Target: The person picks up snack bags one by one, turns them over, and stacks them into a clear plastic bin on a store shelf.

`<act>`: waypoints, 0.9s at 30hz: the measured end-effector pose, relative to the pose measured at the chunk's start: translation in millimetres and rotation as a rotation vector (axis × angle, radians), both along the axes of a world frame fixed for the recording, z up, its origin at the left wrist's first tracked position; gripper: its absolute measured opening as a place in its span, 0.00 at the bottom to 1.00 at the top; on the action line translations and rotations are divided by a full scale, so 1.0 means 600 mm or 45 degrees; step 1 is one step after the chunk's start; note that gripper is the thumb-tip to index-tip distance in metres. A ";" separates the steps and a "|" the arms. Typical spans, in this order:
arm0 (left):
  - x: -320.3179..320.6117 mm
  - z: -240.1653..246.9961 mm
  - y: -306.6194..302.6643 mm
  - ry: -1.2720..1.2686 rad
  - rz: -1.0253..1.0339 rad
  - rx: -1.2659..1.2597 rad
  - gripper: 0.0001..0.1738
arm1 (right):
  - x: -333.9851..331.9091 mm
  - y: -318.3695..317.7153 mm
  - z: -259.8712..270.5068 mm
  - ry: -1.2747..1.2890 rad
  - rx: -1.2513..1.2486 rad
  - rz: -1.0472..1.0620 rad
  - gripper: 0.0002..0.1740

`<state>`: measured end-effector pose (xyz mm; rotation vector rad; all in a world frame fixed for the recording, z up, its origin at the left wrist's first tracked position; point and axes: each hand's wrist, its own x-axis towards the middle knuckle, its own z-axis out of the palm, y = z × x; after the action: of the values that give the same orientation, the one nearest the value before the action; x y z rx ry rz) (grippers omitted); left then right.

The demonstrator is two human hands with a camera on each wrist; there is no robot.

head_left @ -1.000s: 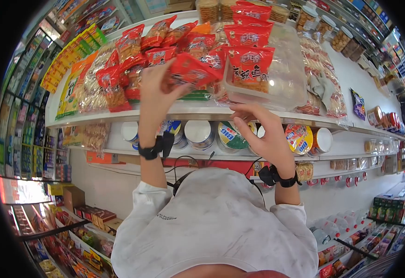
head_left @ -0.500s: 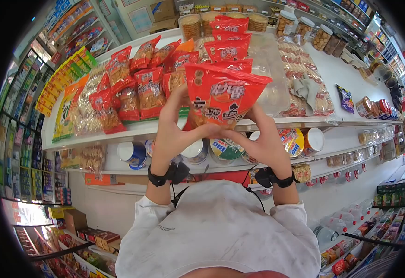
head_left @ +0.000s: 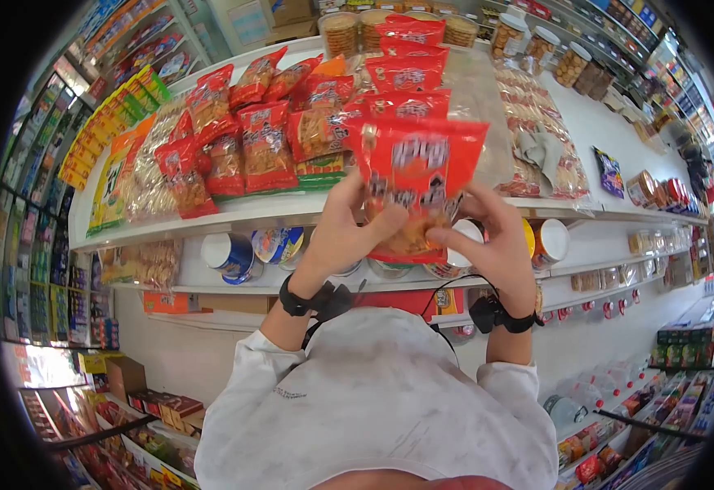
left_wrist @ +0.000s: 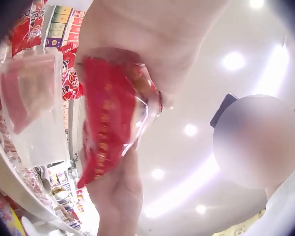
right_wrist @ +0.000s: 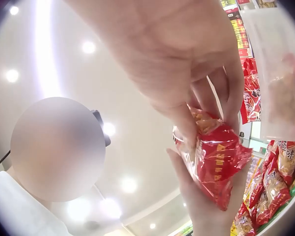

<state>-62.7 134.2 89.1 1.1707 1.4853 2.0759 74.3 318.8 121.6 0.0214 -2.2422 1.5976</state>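
Note:
A red snack bag [head_left: 418,175] with a clear lower part is held upright between both hands, above the shelf's front edge in the head view. My left hand [head_left: 345,237] grips its left side, the thumb lying across the front. On the right side my right hand [head_left: 500,237] grips it, thumb on the front near the bottom and fingers behind. Both wrist views show the red, lettered bottom of the bag [left_wrist: 108,123] between the hands. Behind it, similar red bags [head_left: 406,73] stand in a row in a translucent plastic bin [head_left: 479,106].
Left of the bin lies a pile of red snack bags [head_left: 267,147]. Clear packs [head_left: 528,98] with a grey cloth [head_left: 541,151] lie to the right. Round biscuit tubs [head_left: 343,42] stand behind; instant noodle cups [head_left: 228,251] sit on the shelf below.
The left hand brought the bag from over the pile toward the body and turned it upright. The right hand, free before, took its other side. Lately the bag shifted slightly right and down.

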 end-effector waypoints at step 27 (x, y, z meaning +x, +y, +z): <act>0.008 -0.082 -0.066 0.034 0.819 -0.502 0.31 | -0.016 -0.092 -0.020 -0.041 -0.224 0.042 0.32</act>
<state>-57.8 94.8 39.7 0.6158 2.3804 1.9632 64.8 263.8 109.6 -0.0150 -2.1270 1.8189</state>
